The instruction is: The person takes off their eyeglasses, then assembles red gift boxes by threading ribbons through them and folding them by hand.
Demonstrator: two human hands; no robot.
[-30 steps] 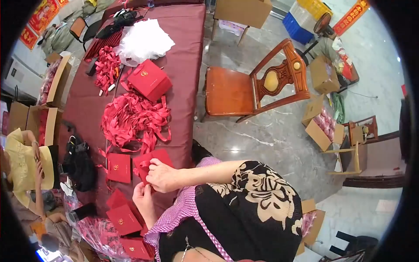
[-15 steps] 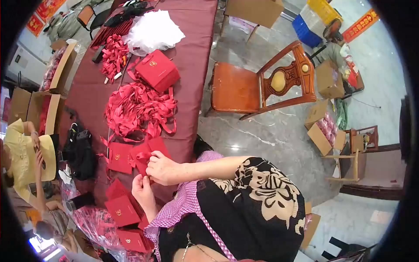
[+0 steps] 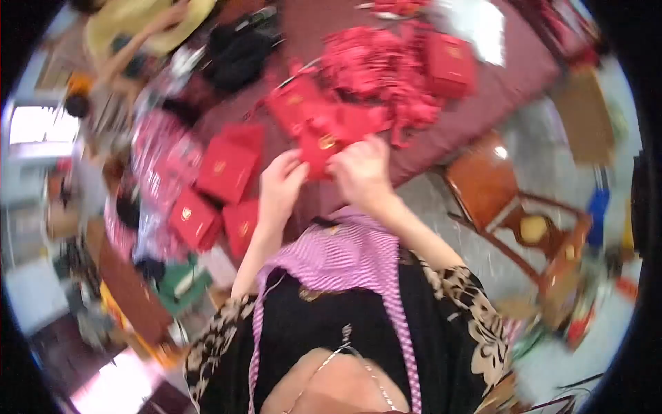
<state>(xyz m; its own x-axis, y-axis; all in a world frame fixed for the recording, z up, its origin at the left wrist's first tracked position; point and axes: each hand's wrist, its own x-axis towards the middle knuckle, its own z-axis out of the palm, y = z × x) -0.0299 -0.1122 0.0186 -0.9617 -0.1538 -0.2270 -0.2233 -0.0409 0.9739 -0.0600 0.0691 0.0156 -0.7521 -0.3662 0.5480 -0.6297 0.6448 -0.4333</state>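
Between my two hands is a small red bag with a gold logo (image 3: 324, 144), over the table's near edge. My left hand (image 3: 284, 176) has its fingers closed at the bag's left side. On the right side, my right hand (image 3: 361, 169) pinches the bag. Another red bag (image 3: 293, 101) lies just beyond it. A heap of red ribbon (image 3: 365, 62) spreads behind, with a red box-shaped bag (image 3: 449, 65) at its right. More red bags (image 3: 224, 164) are grouped to the left of my left hand. The view is blurred by motion.
A wooden chair (image 3: 483, 179) stands right of the dark red table (image 3: 441, 148). White material (image 3: 476, 27) lies at the far right of the table. A black bag (image 3: 238, 55) and plastic-wrapped goods (image 3: 162, 148) are at the left. A person in yellow (image 3: 141, 31) is at the far left.
The view has turned, so the table and chair now appear at different angles. The bag between my hands now shows its gold logo, and my hands are on either side of it.
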